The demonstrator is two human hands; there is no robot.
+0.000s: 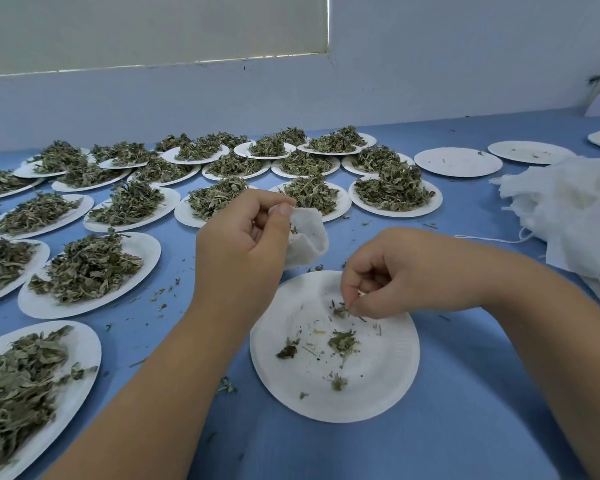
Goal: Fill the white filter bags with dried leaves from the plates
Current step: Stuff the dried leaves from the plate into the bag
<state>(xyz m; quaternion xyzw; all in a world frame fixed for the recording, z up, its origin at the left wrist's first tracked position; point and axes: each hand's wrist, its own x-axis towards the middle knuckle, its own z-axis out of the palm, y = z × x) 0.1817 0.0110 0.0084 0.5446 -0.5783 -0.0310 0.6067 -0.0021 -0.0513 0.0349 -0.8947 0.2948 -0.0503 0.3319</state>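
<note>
Head view.
Left hand (pixel 238 244): thumb and fingers curled, pinching the mouth of one white filter bag (pixel 307 239), held above the blue table (pixel 465 427) just beyond the near paper plate (pixel 378 386).
Right hand (pixel 395 271): fingertips drawn narrow, nipping a small tuft of dried leaves (pixel 340 310) at that plate's far side.
Near plate: almost bare, a few scraps left.
Heaped plates (pixel 87 268): many, left and beyond.
Pile of empty bags (pixel 568 209): right.
Step, as judged: gleaning this plate's last leaves.
Next: lift the tuft to the bag's mouth, which must be kept open.

No text, label, brand, number or sign can be read anywhere here.
</note>
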